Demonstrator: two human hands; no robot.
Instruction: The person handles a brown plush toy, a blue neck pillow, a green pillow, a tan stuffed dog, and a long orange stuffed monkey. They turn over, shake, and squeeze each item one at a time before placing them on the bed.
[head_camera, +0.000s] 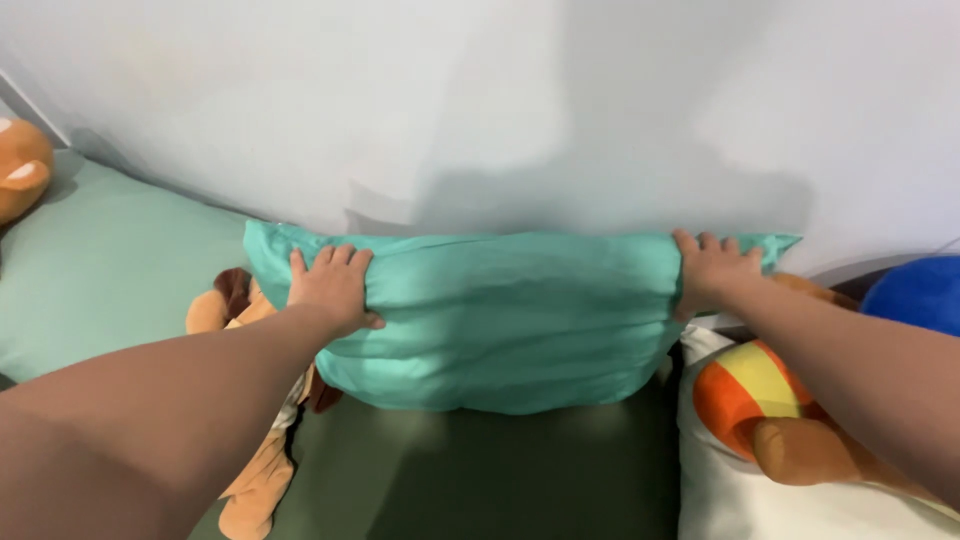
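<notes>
A brown plush toy (255, 470) is lying on the bed (480, 480) at the left, beside a pale green pillow (110, 270). An orange and yellow plush toy (765, 400) is resting on a white cushion (740, 505) at the right. A blue ball (920, 292) is sitting by the wall (480, 100).

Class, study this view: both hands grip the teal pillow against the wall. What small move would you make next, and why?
Probably let go: the left hand and right hand clasp the teal pillow at its upper corners, and it already stands upright against the wall.
</notes>
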